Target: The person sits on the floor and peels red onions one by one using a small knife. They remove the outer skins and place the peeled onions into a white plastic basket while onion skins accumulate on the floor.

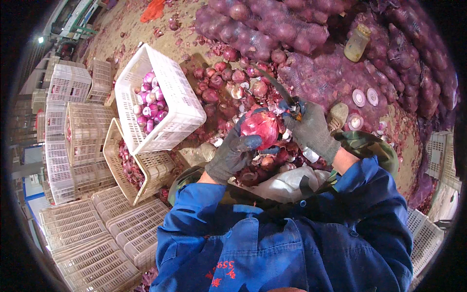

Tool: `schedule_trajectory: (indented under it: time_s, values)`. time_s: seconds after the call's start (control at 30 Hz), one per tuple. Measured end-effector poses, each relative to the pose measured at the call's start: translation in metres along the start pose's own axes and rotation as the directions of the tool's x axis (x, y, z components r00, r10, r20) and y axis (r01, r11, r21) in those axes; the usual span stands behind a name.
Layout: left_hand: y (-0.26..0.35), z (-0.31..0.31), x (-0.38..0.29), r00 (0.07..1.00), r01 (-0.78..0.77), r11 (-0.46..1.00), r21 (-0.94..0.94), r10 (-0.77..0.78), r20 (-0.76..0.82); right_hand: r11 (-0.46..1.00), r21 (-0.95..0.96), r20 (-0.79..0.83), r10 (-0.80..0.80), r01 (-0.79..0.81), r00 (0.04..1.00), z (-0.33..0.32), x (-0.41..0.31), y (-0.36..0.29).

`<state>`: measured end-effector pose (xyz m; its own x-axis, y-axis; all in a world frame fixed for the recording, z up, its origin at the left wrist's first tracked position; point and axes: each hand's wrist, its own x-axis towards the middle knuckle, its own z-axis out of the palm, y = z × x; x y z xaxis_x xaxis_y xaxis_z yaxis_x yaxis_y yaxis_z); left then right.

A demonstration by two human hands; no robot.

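Observation:
My left hand [233,151], in a grey glove with dark coated fingers, holds a large red onion [259,128] with its dry skin on. My right hand [310,124], gloved the same way, grips a knife [276,84] whose dark blade points up and away from me. The right fingers are close beside the onion; whether they touch it I cannot tell. Beneath and beyond both hands lies a heap of unpeeled red onions [215,85] mixed with loose skins and cut ends. A white plastic crate [175,95] at the left contains peeled purple onions [151,104].
A beige crate [153,171] of onion skins [131,164] stands below the white one. Stacked crates [80,226] line the left side. Full purple mesh sacks [262,25] lie ahead and right; a glass jar [357,43] rests on one. Onion slices [359,98] lie at the right.

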<state>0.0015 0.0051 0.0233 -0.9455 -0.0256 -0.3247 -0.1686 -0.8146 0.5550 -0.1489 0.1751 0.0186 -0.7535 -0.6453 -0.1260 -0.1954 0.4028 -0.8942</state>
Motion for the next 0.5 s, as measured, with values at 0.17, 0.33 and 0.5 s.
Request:
schedule_trajectory:
  time_s: [0.17, 0.33, 0.5]
  values:
    - [0.012, 0.006, -0.005, 0.985, -0.131, 0.946, 0.296, 0.157, -0.068, 0.884, -0.386, -0.044, -0.303, 0.264, 0.952, -0.006, -0.01, -0.002]
    - [0.014, 0.01, -0.01, 0.981, -0.114, 0.977, 0.18, 0.14, -0.136, 0.682, -0.551, 0.22, -0.437, 0.481, 0.872, -0.002, -0.019, -0.006]
    - [-0.002, -0.003, -0.014, 0.954, -0.241, 0.791, 0.562, 0.3, -0.014, 0.567, -0.697, 0.32, -0.302, 0.439, 0.898, 0.008, -0.022, -0.004]
